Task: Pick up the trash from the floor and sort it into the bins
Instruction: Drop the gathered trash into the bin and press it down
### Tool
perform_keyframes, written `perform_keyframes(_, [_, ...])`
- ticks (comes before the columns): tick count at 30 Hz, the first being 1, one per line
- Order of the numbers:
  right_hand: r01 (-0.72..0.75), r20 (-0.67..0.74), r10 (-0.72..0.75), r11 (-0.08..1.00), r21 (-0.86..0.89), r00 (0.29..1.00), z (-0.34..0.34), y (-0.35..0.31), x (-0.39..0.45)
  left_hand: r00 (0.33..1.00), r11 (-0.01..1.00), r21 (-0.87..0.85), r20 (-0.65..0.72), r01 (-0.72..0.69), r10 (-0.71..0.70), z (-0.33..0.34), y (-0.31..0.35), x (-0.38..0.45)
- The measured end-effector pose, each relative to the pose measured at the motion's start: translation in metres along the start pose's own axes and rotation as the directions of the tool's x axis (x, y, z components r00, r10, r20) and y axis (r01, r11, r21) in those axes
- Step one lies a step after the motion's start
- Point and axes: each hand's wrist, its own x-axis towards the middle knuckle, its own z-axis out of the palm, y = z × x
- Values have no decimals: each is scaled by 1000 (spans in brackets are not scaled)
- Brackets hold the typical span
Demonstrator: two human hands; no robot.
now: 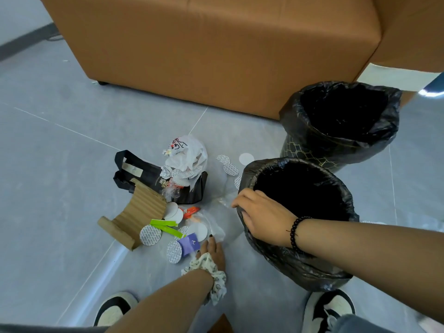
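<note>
Left hand [212, 251] reaching clear plastic [217, 230], right hand [262, 218] gripping bin rim [249, 179]

Your arms are bare, each wrist wears something, and you're in two-tone sneakers.

Your left hand [212, 252] carries a gathered fabric scrunchie [211, 276] on its wrist, pale cream with a small dark floral print and ruffled edges. Your right hand [263, 217] has a bracelet of round black beads [295, 233] at the wrist, with a short thread end sticking out. Your fingernails look dark-polished. Your left shoe [115, 307] and right shoe [330, 308] are black and off-white, with white laces showing on the right one. A faded denim hem [355, 324] sits beside the right shoe.
</note>
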Motion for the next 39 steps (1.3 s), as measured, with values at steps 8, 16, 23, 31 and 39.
perform_keyframes(8, [-36, 64, 44, 991, -129, 997, -29, -21, -34, 989, 946, 290, 53, -145, 135, -125, 31, -50])
perform_keyframes(16, [-68, 70, 86, 972, -224, 994, -69, -55, -62, 986, 967, 196, -10, -162, 167, -240, 29, -110])
perform_keyframes(23, [-211, 23, 214, 974, -78, 977, -120, -91, -80, 930, 908, -299, -311, -293, 198, -313, 31, -171])
perform_keyframes(31, [-130, -125, 149, 980, 151, 981, -164, -123, -113, 890, 704, -560, -153, -437, 430, -363, 15, -249])
perform_keyframes(39, [-195, -116, 264, 890, 413, 958, -169, -119, -138, 858, 547, -693, -212, -469, 467, -381, 10, -277])
